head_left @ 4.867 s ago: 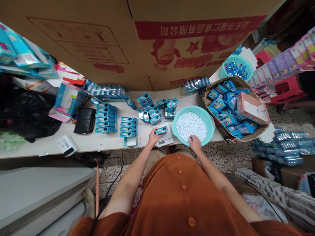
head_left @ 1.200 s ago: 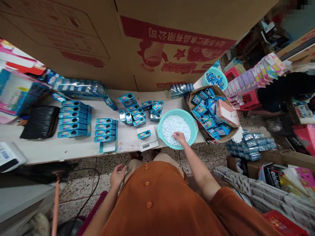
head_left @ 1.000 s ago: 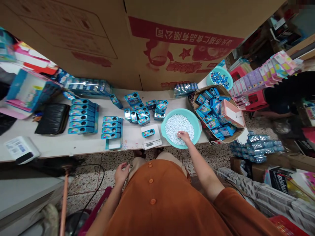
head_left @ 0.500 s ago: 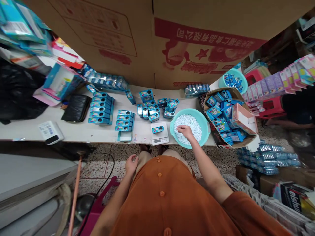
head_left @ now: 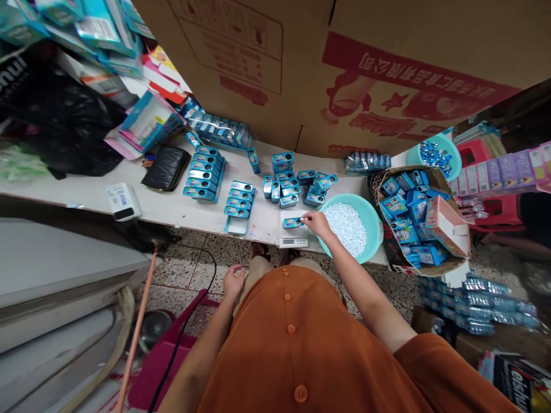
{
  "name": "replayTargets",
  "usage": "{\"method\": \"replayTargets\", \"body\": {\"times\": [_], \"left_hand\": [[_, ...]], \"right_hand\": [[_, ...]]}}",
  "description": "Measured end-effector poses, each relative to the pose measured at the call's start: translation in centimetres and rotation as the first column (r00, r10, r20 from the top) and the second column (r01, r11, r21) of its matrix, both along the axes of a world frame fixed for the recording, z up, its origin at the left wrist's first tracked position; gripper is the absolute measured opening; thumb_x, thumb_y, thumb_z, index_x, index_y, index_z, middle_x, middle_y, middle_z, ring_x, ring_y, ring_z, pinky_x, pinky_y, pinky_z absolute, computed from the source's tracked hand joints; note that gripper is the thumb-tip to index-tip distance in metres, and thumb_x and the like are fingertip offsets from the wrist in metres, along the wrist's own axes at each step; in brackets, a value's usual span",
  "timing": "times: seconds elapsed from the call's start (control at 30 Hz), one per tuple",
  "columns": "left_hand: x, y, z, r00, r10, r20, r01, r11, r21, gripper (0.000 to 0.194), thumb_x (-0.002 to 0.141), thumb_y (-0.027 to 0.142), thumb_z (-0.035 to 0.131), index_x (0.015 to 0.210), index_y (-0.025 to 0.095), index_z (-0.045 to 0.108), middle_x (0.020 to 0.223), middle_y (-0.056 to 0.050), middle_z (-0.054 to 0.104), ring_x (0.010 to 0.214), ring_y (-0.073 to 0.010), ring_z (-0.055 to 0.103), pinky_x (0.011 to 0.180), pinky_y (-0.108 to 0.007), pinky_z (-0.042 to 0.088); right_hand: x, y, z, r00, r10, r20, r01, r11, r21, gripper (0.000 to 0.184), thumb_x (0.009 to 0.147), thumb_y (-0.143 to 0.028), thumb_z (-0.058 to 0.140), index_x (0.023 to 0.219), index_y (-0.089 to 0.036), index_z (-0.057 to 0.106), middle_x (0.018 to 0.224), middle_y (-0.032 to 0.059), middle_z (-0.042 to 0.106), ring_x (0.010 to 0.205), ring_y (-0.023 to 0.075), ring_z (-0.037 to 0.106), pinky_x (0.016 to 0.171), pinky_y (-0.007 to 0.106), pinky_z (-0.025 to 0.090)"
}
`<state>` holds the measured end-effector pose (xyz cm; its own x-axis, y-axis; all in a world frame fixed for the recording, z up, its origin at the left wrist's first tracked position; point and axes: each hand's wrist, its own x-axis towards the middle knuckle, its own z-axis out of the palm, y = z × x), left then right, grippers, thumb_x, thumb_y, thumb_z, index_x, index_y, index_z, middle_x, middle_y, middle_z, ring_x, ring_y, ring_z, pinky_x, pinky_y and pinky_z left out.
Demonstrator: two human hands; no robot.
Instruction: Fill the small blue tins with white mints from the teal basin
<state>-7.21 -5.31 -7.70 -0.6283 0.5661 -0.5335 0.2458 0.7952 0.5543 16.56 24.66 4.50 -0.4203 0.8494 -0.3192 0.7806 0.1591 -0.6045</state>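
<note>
My right hand [head_left: 317, 223] is closed in a pinch at the right end of a small blue tin [head_left: 293, 222]. Whatever its fingertips hold is too small to make out. The tin lies on a white digital scale [head_left: 294, 242]. Under my right wrist stands a turquoise bowl [head_left: 375, 223] of small white candy-like pieces [head_left: 346, 229]. My left hand [head_left: 235, 280] rests low by my thigh, away from the table, its fingers loosely curled and apart with nothing visible in them.
Blue tins stand in a row [head_left: 239, 199], a longer row [head_left: 204, 175] and a cluster [head_left: 289, 186]. To the right, a carton [head_left: 385, 244] holds blue packets. A black wallet [head_left: 166, 167] and a white device [head_left: 123, 201] lie left. A large cardboard box [head_left: 301, 115] borders the back.
My right hand has moved left from the bowl of white pieces to the tin on the scale. The view has shifted, and my left hand stays by my thigh.
</note>
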Motion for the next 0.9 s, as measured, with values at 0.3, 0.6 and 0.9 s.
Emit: {"method": "replayTargets", "body": {"times": [0.3, 0.6, 0.9], "left_hand": [[-0.7, -0.2, -0.1, 1.000, -0.031, 0.004, 0.031, 0.998, -0.048, 0.025, 0.075, 0.032, 0.052, 0.091, 0.016, 0.060, 0.098, -0.012, 0.068, 0.096, -0.0250, 0.062, 0.089, -0.037, 0.045], [-1.5, 0.3, 0.0, 1.000, -0.021, -0.008, 0.020, 0.996, -0.091, 0.024, 0.076, 0.031, 0.053, 0.092, 0.016, 0.061, 0.100, -0.011, 0.068, 0.097, -0.0234, 0.062, 0.089, -0.035, 0.046], [-1.6, 0.7, -0.3, 1.000, -0.017, -0.011, 0.016, 0.997, -0.075, 0.024, 0.075, 0.031, 0.054, 0.092, 0.015, 0.061, 0.098, -0.010, 0.068, 0.095, -0.0225, 0.062, 0.087, -0.034, 0.046]], "right_hand": [[-0.8, 0.1, 0.5, 0.983, 0.082, 0.166, -0.083, 0.997, 0.001, 0.014, 0.075, -0.022, 0.063, 0.083, -0.022, 0.075, 0.081, 0.0039, 0.072, 0.073, 0.0163, 0.063, 0.069, 0.024, 0.042], [-0.7, 0.0, 0.9, 0.968, 0.102, 0.229, -0.107, 0.994, 0.009, 0.018, 0.077, -0.023, 0.061, 0.089, -0.021, 0.074, 0.087, 0.0044, 0.072, 0.079, 0.0152, 0.064, 0.072, 0.021, 0.042], [-1.7, 0.1, 1.1, 0.934, 0.162, 0.318, -0.177, 0.984, 0.019, 0.022, 0.079, -0.021, 0.057, 0.094, -0.021, 0.073, 0.096, 0.0063, 0.071, 0.086, 0.0159, 0.063, 0.076, 0.021, 0.041]]}}
